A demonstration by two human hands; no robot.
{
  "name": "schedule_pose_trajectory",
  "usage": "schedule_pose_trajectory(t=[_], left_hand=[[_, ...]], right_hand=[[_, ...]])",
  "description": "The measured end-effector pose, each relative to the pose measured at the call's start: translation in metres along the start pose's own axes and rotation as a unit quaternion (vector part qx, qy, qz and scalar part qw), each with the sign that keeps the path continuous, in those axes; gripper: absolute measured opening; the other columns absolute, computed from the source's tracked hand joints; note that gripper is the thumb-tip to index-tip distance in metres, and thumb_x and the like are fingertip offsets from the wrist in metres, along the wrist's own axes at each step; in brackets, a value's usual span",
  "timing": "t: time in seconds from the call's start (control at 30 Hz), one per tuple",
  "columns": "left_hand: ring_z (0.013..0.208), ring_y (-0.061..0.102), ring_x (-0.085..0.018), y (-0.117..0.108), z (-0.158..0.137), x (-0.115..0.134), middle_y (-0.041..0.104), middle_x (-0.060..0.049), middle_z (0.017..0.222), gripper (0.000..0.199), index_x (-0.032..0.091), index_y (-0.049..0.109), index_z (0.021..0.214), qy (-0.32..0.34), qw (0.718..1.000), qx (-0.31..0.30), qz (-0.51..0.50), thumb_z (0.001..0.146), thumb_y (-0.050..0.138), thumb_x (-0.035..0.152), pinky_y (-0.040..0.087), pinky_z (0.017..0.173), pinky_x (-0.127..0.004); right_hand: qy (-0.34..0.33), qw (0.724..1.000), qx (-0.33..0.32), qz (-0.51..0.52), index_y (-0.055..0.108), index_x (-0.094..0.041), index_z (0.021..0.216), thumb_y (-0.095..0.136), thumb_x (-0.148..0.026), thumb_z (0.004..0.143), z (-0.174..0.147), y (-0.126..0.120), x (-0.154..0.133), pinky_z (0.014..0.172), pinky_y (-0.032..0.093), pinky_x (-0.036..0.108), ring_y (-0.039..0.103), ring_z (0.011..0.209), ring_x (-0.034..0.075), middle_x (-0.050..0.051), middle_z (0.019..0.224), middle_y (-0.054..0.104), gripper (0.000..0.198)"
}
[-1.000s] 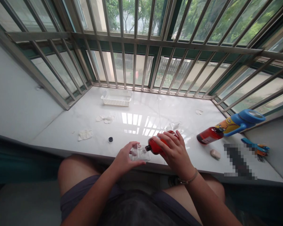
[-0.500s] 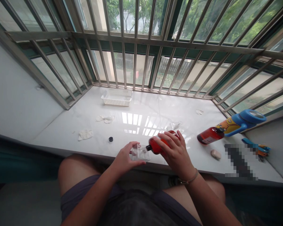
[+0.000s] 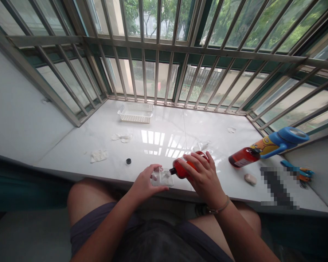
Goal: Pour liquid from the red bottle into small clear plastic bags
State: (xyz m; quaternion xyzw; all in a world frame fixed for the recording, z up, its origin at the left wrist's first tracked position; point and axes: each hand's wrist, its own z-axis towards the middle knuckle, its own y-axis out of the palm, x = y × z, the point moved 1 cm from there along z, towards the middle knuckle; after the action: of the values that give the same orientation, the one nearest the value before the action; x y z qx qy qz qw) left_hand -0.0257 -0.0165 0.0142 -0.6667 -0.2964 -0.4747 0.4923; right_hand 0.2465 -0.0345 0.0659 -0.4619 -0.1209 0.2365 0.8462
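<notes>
Lower center of frame: left hand [image 3: 145, 182] gripping clear container [image 3: 163, 180], right hand [image 3: 203, 174] wrapped around red bottle [image 3: 180, 170]. Bottle tilted, black neck pointing left at container's mouth; can't tell if they touch. Black cap [image 3: 128, 161] on white counter [image 3: 166, 125], left of the hands. Second red bottle [image 3: 242, 157] and blue-yellow flask [image 3: 282, 141] at right. White basket [image 3: 136, 118] upper left of center, near window bars [image 3: 156, 82].
</notes>
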Motion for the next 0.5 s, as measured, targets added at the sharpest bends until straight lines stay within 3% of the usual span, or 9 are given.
schedule_pose_trajectory(t=[0.5], left_hand=[[0.124,0.071,-0.032,0.0003,0.0001,-0.0018,0.073,-0.009,0.135,0.078,0.028,0.063,0.135,0.008,1.000,0.002,0.006,0.070,0.099,0.049,0.061,0.103,-0.043]], right_hand=[[0.003,1.000,0.002,-0.002,0.060,-0.035,0.151,0.067,-0.018,0.104,-0.0018,0.0013,0.0015,0.136,0.016,0.065,0.058,0.141,0.030,0.004,0.147,0.070,0.051]])
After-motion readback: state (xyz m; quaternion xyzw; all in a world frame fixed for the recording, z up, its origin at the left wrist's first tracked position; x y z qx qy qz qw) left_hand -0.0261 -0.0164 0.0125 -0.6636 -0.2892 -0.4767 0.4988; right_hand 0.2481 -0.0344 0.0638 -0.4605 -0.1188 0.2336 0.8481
